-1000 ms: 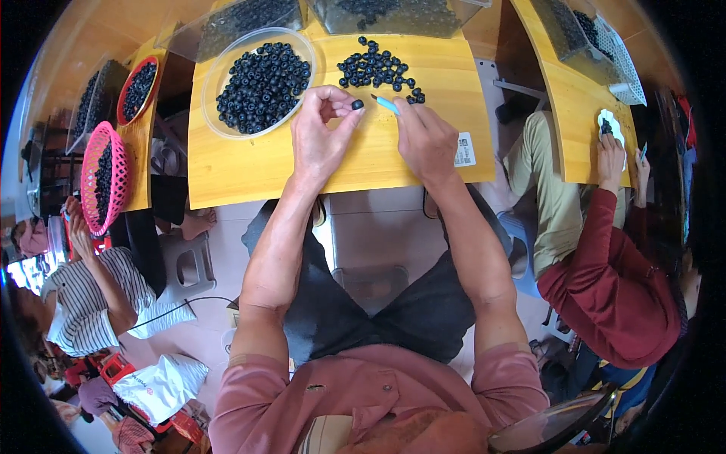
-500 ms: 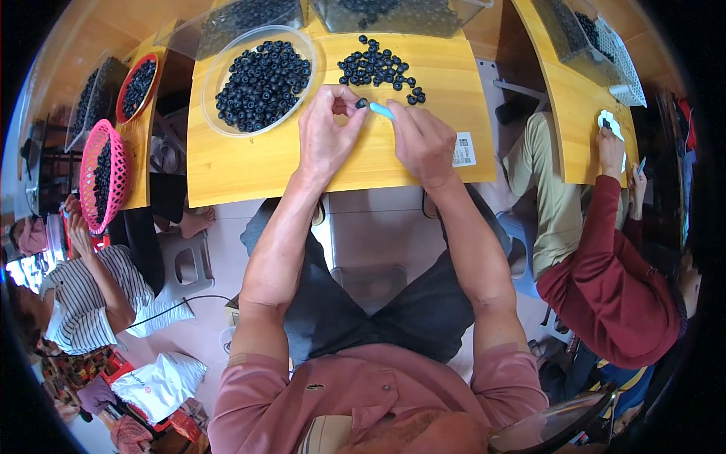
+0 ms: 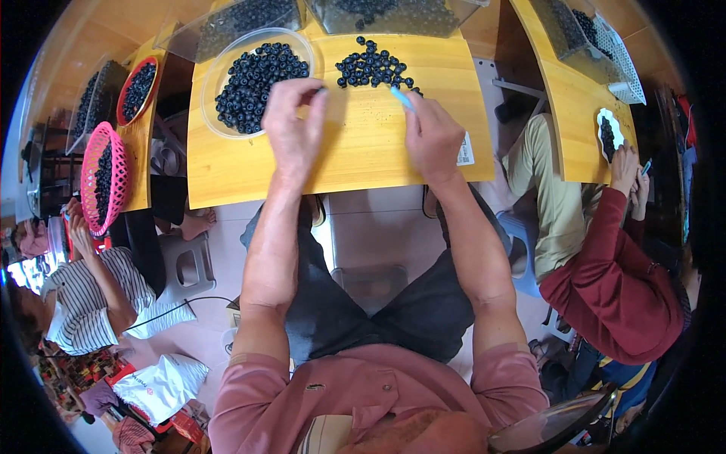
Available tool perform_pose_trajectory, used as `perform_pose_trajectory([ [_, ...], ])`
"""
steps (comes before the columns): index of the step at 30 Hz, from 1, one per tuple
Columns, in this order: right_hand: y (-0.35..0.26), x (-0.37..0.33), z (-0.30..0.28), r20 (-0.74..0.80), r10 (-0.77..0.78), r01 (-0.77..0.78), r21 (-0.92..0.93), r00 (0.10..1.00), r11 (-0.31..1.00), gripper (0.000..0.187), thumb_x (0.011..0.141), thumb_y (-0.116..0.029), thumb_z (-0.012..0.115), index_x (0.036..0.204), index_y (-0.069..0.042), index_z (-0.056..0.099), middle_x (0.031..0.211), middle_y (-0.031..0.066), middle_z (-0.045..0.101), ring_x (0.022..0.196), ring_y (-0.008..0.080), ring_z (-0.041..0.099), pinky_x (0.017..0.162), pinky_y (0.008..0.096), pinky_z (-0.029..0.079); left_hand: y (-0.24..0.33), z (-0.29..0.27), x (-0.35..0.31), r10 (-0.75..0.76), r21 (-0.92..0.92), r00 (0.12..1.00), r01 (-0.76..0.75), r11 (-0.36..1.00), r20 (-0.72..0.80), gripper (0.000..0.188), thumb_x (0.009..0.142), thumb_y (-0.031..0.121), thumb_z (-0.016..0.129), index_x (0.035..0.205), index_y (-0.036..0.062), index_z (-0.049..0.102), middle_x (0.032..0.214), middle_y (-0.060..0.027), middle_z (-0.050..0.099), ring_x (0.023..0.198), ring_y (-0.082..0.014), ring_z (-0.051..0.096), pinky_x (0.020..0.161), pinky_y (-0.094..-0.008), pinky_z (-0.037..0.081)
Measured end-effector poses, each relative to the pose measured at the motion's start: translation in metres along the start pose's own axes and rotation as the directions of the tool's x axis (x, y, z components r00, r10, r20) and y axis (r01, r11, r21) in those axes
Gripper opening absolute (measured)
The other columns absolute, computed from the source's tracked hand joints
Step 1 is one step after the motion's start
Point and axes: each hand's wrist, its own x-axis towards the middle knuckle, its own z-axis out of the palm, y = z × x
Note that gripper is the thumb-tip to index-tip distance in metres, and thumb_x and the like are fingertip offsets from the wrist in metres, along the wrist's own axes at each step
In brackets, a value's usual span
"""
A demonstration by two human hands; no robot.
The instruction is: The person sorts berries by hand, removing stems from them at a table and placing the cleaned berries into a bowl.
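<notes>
My left hand (image 3: 291,121) is over the near right rim of a clear round tub (image 3: 214,121) filled with dark, blueberry-like balls. Its fingers are curled in, slightly blurred, and a small dark ball shows partly at the fingertips. My right hand (image 3: 435,136) is closed around a light blue, pen-like tool (image 3: 401,97). The tool's tip points away, toward the near right side of a loose heap of blueberries (image 3: 372,68) lying on the yellow wooden table (image 3: 333,170). Its far end is hidden in my fist.
Large clear bins (image 3: 393,23) of the same berries line the table's back. A white label (image 3: 464,149) lies by my right wrist. At left, a person in stripes sits near a pink basket (image 3: 104,178) and a red-rimmed bowl (image 3: 138,91). At right, a person in maroon works beside a white dish (image 3: 609,125).
My left hand has moved left, from the tool's tip to the tub's rim. My right hand and tool have shifted slightly right, apart from it. The right-hand person's hand has drawn back from the dish.
</notes>
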Motion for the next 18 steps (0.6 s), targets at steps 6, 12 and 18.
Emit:
perform_pose_trajectory([
  [6,0.019,0.01,-0.013,-0.08,0.261,-0.253,0.098,0.962,0.963,0.023,0.091,-0.004,0.071,0.114,-0.008,0.075,0.084,0.0107,0.069,0.072,0.0302,0.069,0.063,0.0407,0.053,-0.042,-0.042,0.018,0.155,0.518,0.974,-0.05,0.854,-0.163,0.017,0.088,0.0,0.078,0.104,0.0059,0.076,0.104,-0.0111,0.07,0.098,-0.0287,0.067,0.089,-0.0389,0.055],
  [12,0.029,0.013,-0.011,-0.173,0.235,-0.216,0.121,0.956,0.969,0.021,0.093,-0.007,0.072,0.113,-0.009,0.076,0.084,0.0107,0.069,0.07,0.0289,0.068,0.062,0.0398,0.052,-0.004,0.009,0.005,0.208,0.203,0.953,-0.253,0.946,0.218,0.027,0.085,0.0,0.075,0.111,0.0074,0.075,0.111,-0.0126,0.071,0.108,-0.0323,0.067,0.092,-0.0433,0.054],
  [18,0.026,0.01,-0.015,-0.102,0.273,-0.264,0.095,0.957,0.96,0.018,0.093,-0.009,0.074,0.111,-0.01,0.075,0.083,0.0095,0.069,0.066,0.0274,0.067,0.06,0.0394,0.052,0.023,0.069,-0.013,0.223,0.155,0.864,-0.321,0.934,0.451,0.025,0.091,0.012,0.074,0.116,0.0098,0.077,0.104,-0.0061,0.069,0.1,-0.0258,0.065,0.084,-0.041,0.05],
])
